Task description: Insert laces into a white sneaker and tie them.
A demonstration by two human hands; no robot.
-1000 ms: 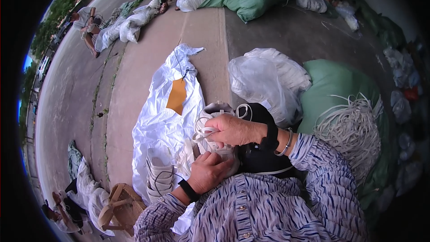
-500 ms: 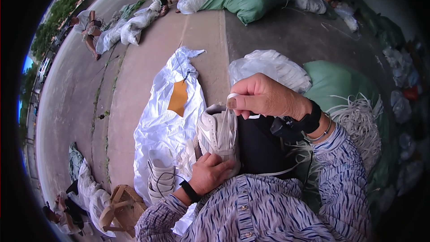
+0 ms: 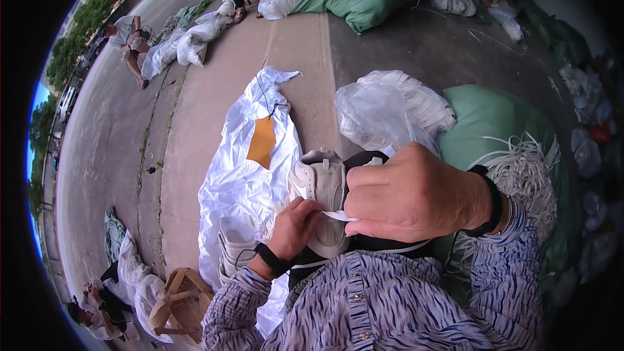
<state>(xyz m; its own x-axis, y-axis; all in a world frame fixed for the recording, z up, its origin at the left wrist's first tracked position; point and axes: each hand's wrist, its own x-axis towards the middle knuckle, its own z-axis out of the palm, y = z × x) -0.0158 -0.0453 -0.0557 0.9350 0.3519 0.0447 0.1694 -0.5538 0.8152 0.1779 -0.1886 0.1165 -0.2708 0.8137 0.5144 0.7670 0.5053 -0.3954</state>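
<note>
White lace [image 3: 339,216] is pinched in the curled fingers of the right hand [image 3: 416,194]; the left hand [image 3: 296,224] wraps fingers around the pale shoe [image 3: 322,185] on the lap.

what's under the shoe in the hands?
The pale shoe sits on the black-clothed lap, with white sacking spread left of it. Both hands hide the lace area and sole.
</note>
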